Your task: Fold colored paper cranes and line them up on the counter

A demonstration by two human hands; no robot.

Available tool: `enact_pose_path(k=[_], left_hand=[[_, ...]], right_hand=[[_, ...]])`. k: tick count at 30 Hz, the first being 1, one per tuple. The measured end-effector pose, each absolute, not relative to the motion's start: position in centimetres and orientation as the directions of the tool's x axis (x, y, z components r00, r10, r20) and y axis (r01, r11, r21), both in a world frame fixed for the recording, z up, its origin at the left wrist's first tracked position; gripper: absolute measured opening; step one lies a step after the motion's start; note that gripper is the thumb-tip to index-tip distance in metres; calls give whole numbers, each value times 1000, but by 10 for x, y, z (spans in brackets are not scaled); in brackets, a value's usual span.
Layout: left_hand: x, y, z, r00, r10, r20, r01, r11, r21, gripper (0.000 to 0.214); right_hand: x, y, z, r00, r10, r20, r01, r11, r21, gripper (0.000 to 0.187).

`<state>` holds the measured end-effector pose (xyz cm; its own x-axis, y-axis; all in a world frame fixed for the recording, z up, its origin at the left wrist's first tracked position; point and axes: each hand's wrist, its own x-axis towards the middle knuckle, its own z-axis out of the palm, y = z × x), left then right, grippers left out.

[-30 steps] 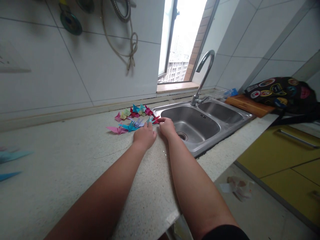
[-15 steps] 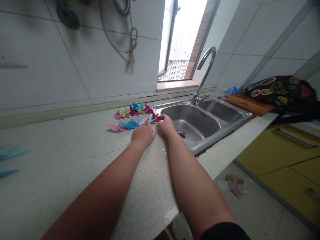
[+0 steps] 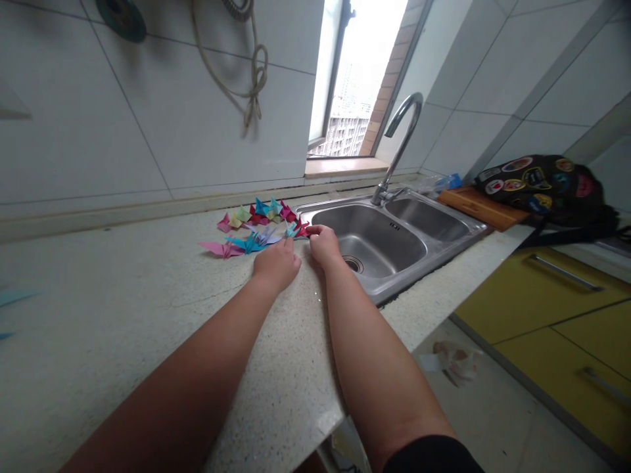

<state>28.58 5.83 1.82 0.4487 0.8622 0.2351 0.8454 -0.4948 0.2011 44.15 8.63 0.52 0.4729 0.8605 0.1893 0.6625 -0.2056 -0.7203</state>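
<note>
Folded paper cranes stand in two rows on the speckled countertop, just left of the sink. My right hand [image 3: 324, 244] has its fingertips pinched on a red paper crane [image 3: 302, 228] at the right end of the near row. Close beside it, my left hand [image 3: 277, 264] is closed, its fingertips at the low edge of a light blue paper crane [image 3: 290, 229]; what they grip is partly hidden. Further left in that row sit a lavender crane [image 3: 267, 235], a blue crane [image 3: 250, 242] and a pink crane [image 3: 223, 249]. Behind them is the far row, with a yellow-green crane [image 3: 241, 215].
The steel double sink [image 3: 369, 279] with its tall faucet [image 3: 409, 131] lies to the right. Beyond it are a wooden board [image 3: 478, 207] and a patch-covered black bag [image 3: 537, 187]. Blurred blue paper points [image 3: 17, 297] show at the far left. A tiled wall closes the back.
The whole view has shifted slightly, so the scene sits a little further left. Both hands stay at the right end of the near row, with barely any movement.
</note>
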Motion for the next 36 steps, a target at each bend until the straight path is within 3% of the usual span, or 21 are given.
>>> enact_pose_path(k=[10,16,23,28,32,36], left_hand=[[285,62,13,480,839,258,832,-528,169,56],[285,60,14,473,847,242,838,-517,173,51],[273,50,25,478,825,301,813,-545,203,41],[241,43,44,463,863,203,846,-498,189,29],[190,37,52,422,861,285,857,-481,185,28],[136,44,41,235,899,369,909,-338,245,28]], right_hand=[[439,81,11,452,874,178,685,-213,-697,33],[436,79,12,440,881,174,725,-235,-647,33],[430,75,21,463,817,344,745,-149,-650,29],[418,71,26,287,841,459,831,19,-555,33],[409,68,25,170,864,475,877,88,-473,40],[404,64,26,109,874,474,903,112,-414,39]])
